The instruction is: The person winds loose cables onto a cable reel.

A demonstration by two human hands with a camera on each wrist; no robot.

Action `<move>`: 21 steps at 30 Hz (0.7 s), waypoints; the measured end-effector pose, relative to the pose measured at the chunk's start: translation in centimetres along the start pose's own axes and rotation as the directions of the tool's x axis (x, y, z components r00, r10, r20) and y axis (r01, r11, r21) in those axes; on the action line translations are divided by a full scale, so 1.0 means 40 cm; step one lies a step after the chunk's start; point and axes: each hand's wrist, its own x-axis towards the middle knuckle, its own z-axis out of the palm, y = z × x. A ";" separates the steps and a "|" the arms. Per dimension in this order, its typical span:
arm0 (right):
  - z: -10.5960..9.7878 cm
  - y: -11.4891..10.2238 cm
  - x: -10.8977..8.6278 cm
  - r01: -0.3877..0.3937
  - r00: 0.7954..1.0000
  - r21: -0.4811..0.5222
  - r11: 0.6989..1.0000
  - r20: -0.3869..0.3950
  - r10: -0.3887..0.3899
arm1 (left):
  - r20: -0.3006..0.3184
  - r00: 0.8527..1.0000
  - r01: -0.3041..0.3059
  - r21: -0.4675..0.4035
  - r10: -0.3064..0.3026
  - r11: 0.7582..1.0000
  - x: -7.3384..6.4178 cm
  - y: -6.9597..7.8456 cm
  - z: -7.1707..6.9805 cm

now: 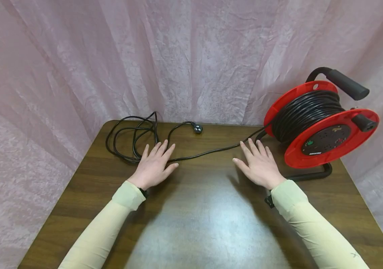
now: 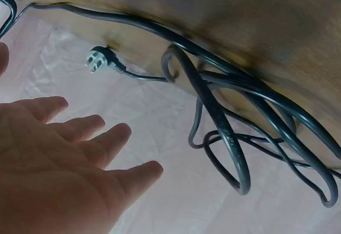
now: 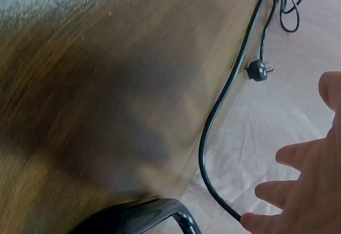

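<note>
My left hand (image 1: pixel 153 166) is spread palm down above the table, fingers straight, beside the loose loops of a black cable (image 1: pixel 114 136). My right hand (image 1: pixel 258 164) is likewise spread, near the stretch of cable that runs to a red cable reel (image 1: pixel 329 155). Neither hand holds anything. The cable's three-pin plug (image 1: pixel 197 128) lies at the table's back edge, between the hands. In the left wrist view the plug (image 2: pixel 98 59) and the cable loops (image 2: pixel 229 132) lie beyond the fingers. The right wrist view has the cable (image 3: pixel 213 111) passing near the fingertips.
The reel stands at the table's right on a black tube frame (image 1: pixel 312 175), with a grip handle (image 1: pixel 349 85) on top and a winding knob (image 1: pixel 364 122) on its side. A pink curtain (image 1: pixel 204 59) hangs behind the wooden table (image 1: pixel 77 201).
</note>
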 end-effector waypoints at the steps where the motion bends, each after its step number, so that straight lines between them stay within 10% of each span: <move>1: -0.002 -0.002 -0.002 0.011 1.000 0.005 1.000 -0.006 -0.011 | 0.004 1.000 -0.002 -0.002 0.002 1.000 0.000 0.002 -0.001; 11: -0.155 -0.078 -0.103 0.293 0.939 -0.040 0.955 -0.178 -0.296 | -0.010 0.988 -0.156 -0.070 0.156 0.985 -0.015 0.088 -0.053; 17: -0.341 -0.072 -0.165 0.398 0.837 -0.107 0.911 -0.364 -0.408 | -0.076 0.943 -0.327 -0.027 0.325 0.944 -0.010 0.166 -0.089; 21: -0.457 -0.045 -0.182 0.351 0.828 -0.131 0.927 -0.418 -0.373 | -0.075 0.904 -0.422 -0.005 0.421 0.906 -0.002 0.219 -0.091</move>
